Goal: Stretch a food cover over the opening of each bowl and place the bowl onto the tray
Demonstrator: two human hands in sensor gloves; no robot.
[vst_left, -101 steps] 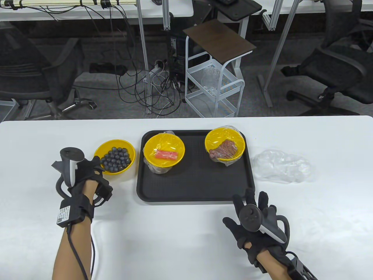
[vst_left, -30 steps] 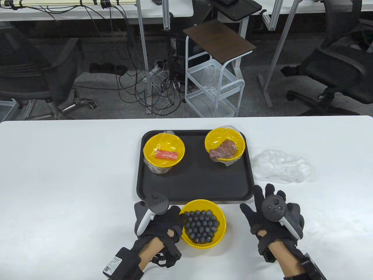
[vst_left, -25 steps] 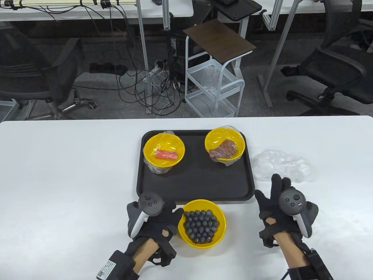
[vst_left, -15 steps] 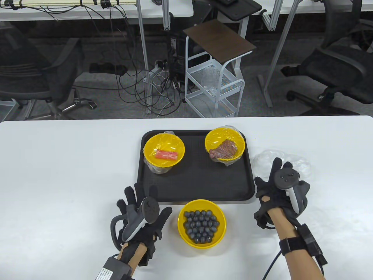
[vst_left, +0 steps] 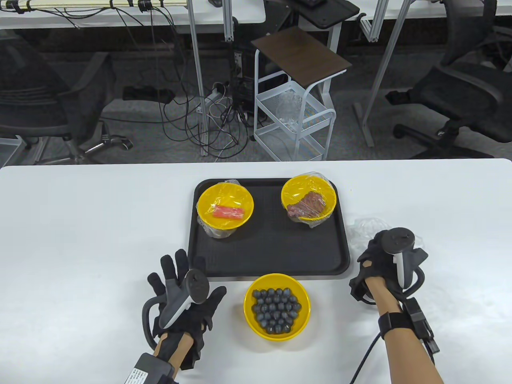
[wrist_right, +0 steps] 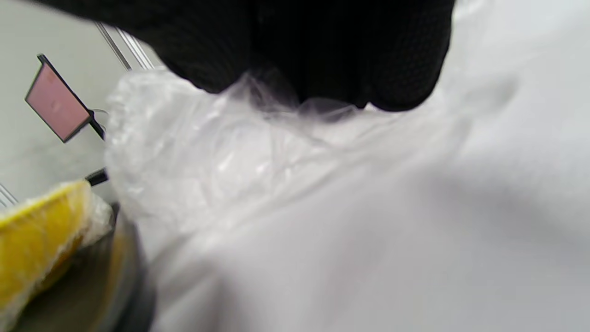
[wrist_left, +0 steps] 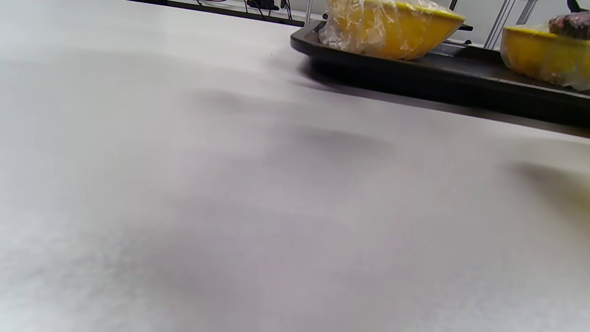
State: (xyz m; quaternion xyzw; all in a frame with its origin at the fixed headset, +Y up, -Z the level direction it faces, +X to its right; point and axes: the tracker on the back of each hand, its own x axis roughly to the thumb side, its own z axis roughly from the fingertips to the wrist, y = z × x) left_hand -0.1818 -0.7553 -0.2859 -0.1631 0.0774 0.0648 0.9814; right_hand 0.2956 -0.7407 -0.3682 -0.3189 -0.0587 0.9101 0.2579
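Observation:
An uncovered yellow bowl of blueberries stands on the white table just in front of the black tray. On the tray sit two film-covered yellow bowls, one with a red stick and one with brown food. My left hand lies with fingers spread, left of the blueberry bowl and apart from it. My right hand is down on the crumpled clear food covers right of the tray. In the right wrist view its fingertips pinch the puckered film.
The tray's front half is bare. The tray's edge and bare table show in the left wrist view, without the hand. Beyond the table's far edge stand a white wire cart and office chairs.
My left hand has let go of the blueberry bowl, drawn off to the left and spread open. My right hand has gone forward onto the cover pile and curled its fingers into the film.

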